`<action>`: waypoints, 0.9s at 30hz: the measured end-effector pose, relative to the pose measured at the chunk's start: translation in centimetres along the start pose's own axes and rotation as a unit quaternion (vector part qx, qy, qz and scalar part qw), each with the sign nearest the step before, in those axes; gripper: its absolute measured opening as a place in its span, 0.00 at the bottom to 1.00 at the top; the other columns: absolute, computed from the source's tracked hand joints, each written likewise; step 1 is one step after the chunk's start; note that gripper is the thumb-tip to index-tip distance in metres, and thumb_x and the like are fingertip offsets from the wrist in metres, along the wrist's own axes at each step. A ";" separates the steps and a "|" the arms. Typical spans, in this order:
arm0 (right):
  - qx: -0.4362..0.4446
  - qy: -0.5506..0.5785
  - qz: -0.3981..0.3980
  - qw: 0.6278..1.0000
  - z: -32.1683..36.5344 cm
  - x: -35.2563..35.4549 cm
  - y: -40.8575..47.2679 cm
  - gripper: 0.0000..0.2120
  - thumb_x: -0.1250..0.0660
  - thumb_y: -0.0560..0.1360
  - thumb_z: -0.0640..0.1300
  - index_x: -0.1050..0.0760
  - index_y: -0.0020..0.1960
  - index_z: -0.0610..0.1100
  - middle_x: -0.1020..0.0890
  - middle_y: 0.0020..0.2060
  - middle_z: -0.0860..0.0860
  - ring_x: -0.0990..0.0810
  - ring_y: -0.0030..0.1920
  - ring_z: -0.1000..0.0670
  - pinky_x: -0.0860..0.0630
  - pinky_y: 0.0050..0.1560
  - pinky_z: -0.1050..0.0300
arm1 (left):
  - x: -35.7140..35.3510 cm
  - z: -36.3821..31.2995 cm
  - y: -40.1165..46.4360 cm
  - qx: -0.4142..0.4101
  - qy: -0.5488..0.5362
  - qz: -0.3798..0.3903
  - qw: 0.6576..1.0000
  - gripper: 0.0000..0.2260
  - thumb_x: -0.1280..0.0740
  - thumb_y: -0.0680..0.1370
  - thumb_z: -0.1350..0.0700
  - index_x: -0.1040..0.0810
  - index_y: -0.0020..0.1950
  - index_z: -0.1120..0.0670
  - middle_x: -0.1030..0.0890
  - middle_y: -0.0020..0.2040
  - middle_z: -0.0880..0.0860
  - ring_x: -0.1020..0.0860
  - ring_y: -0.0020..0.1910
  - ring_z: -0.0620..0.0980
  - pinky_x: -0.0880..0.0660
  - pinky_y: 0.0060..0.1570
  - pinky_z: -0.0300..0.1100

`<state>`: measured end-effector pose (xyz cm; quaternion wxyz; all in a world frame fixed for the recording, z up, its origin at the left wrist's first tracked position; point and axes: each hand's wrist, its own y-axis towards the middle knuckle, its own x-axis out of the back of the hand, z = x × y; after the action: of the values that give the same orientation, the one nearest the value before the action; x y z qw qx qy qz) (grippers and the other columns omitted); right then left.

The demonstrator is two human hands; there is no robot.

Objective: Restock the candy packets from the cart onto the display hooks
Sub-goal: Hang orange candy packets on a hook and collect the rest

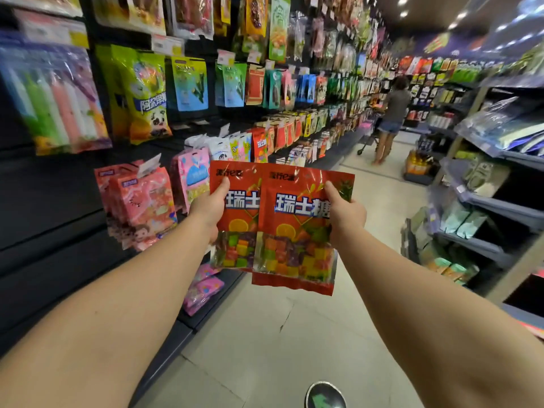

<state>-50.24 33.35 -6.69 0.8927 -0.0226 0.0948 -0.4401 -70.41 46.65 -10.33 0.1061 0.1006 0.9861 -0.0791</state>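
I hold two red candy packets upright in front of me, each with a clear window showing coloured cubes. My left hand (209, 208) grips the left candy packet (237, 189) by its left edge. My right hand (346, 214) grips the right candy packet (297, 231) by its right edge, and this packet overlaps the left one. Both packets have a hang hole at the top. The display wall with hooks (188, 125) stands to my left, full of hanging snack bags. No cart is in view.
Pink candy bags (141, 207) hang low on the wall just left of my left hand. Shelves (482, 201) line the right side of the aisle. A person with a cart (388, 113) stands far down the tiled aisle. A shoe (325, 396) shows at the bottom.
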 end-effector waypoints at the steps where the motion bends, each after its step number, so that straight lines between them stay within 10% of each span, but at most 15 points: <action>1: -0.005 -0.005 -0.005 1.000 0.2 -0.7 1.8 0.24 0.24 0.67 0.61 0.25 0.49 0.44 0.17 0.44 0.46 0.16 0.46 0.43 0.19 0.53 0.42 | -0.6 -0.1 1.8 0.002 0.000 0.000 1.000 0.17 0.32 0.77 0.39 0.19 0.54 0.51 0.14 0.49 0.55 0.15 0.48 0.56 0.19 0.53 0.54; 15: -0.026 -0.019 -0.007 0.999 0.7 -7.0 23.6 0.28 0.26 0.69 0.62 0.24 0.56 0.41 0.17 0.46 0.46 0.17 0.47 0.44 0.19 0.54 0.44 | -8.1 -0.4 22.0 0.031 -0.002 -0.039 0.999 0.27 0.30 0.73 0.36 0.23 0.65 0.51 0.13 0.49 0.55 0.14 0.47 0.57 0.18 0.49 0.55; 27: -0.066 -0.043 0.136 0.988 2.5 -8.7 46.4 0.18 0.25 0.69 0.61 0.25 0.43 0.48 0.15 0.42 0.47 0.16 0.43 0.45 0.18 0.50 0.44 | -20.3 1.9 34.4 0.030 0.004 -0.184 0.982 0.20 0.32 0.77 0.38 0.21 0.59 0.52 0.14 0.48 0.56 0.16 0.46 0.57 0.19 0.48 0.52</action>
<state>-18.65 68.52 -8.66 0.9441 -0.0872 0.0869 -0.3057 -43.26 75.92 -12.22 0.0829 -0.0794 0.9853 -0.1265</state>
